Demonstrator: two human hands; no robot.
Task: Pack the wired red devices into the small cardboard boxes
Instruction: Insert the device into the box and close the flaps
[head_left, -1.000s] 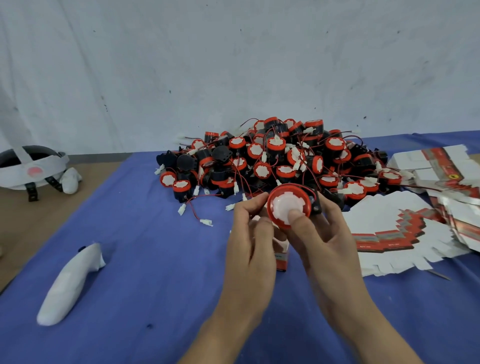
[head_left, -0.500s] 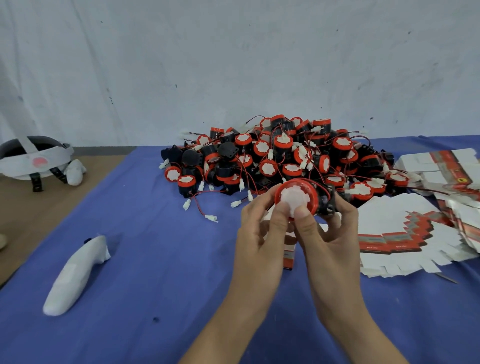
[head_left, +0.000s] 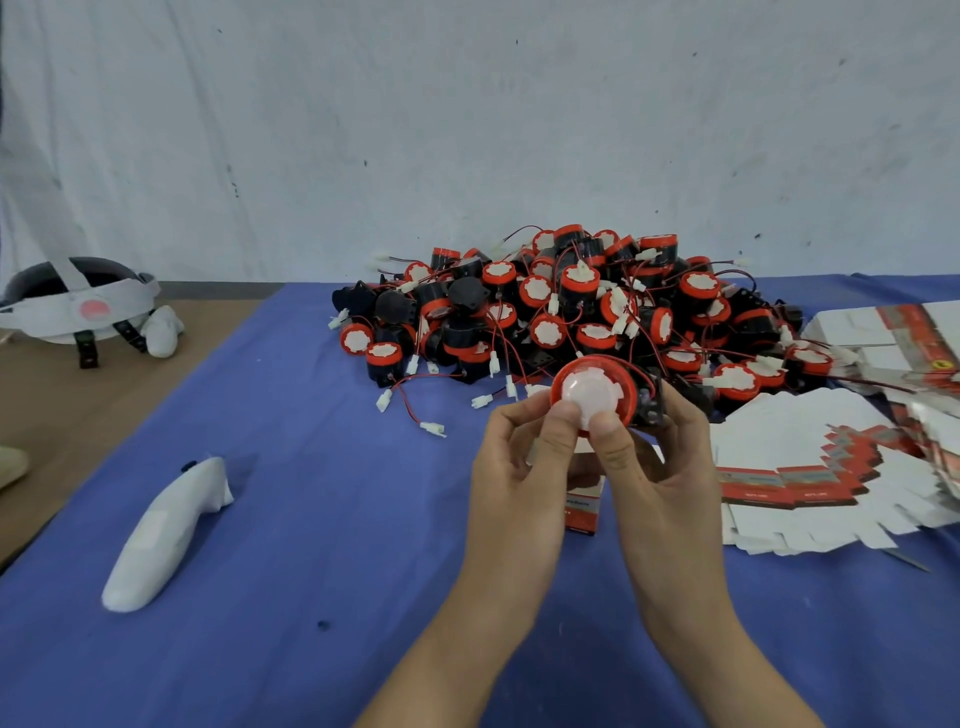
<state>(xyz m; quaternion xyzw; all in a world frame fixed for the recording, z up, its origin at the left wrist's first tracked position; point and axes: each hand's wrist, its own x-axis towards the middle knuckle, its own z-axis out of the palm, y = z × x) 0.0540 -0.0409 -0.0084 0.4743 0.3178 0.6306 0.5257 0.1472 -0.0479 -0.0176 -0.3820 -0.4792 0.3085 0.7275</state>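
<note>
Two-handed hold: left hand (head_left: 519, 470) and right hand (head_left: 662, 467) pinch red device (head_left: 597, 387) over small cardboard box (head_left: 584, 506), table (head_left: 337, 519) middle; fingers (head_left: 605, 434) curled round rim, probably aligning for insertion.

**Both thumbs now on the face**

Vs 1 s ago, we see the left hand (head_left: 514, 483) change its hold on the red device (head_left: 626, 382). Back then its fingertips sat at the left rim. Now the L thumb (head_left: 558, 421) lies on the white face (head_left: 589, 387), lower left, just beside the thumb of the right hand (head_left: 660, 483). R thumb (head_left: 605, 428) sits a touch lower on the face than before. The face's notched outline read sharp earlier & now looks blurred. We also note the view has shifted, so the whole scene sits a bit right & up in frame.
</note>
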